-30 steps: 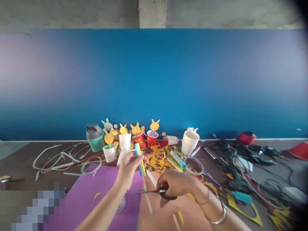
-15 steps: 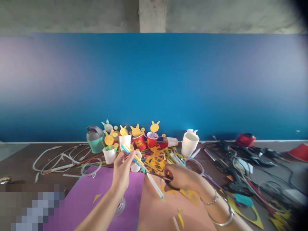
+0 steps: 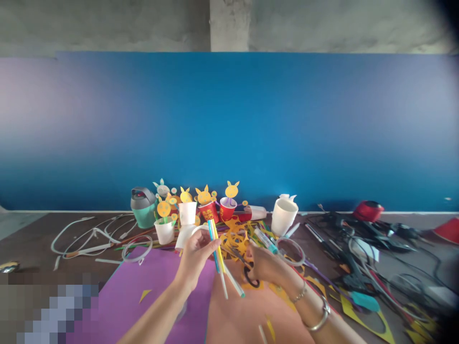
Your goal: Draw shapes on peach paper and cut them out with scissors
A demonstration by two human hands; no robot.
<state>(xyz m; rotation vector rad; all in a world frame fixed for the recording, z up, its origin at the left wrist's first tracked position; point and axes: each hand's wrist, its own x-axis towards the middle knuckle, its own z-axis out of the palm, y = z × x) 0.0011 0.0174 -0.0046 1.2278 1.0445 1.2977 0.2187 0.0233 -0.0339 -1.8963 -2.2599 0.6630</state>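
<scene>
My left hand [image 3: 195,263] is shut around a small bunch of plastic drinking straws [image 3: 216,248], blue, yellow and white, which stand nearly upright above my fingers. My right hand [image 3: 267,267] holds black-handled scissors [image 3: 250,276], and their blades point up and left towards the straws. The blades are thin and partly hidden behind my fingers. A pale straw with a teal tip [image 3: 234,282] slants below the bunch, close to the scissors. Both hands are above a purple foam sheet [image 3: 150,282] and a salmon-pink sheet [image 3: 258,320].
Behind my hands stand white and red paper cups [image 3: 208,211] topped with yellow paper rabbit shapes, among yellow paper scraps [image 3: 233,239]. A grey-green flask [image 3: 143,209] stands at the back left. Black cables [image 3: 358,239] sprawl on the right, and white strips [image 3: 89,239] lie on the left.
The straws have swung from leaning left to nearly upright. My right hand has shifted left, bringing the scissors nearer the straws. The head view has tilted slightly.
</scene>
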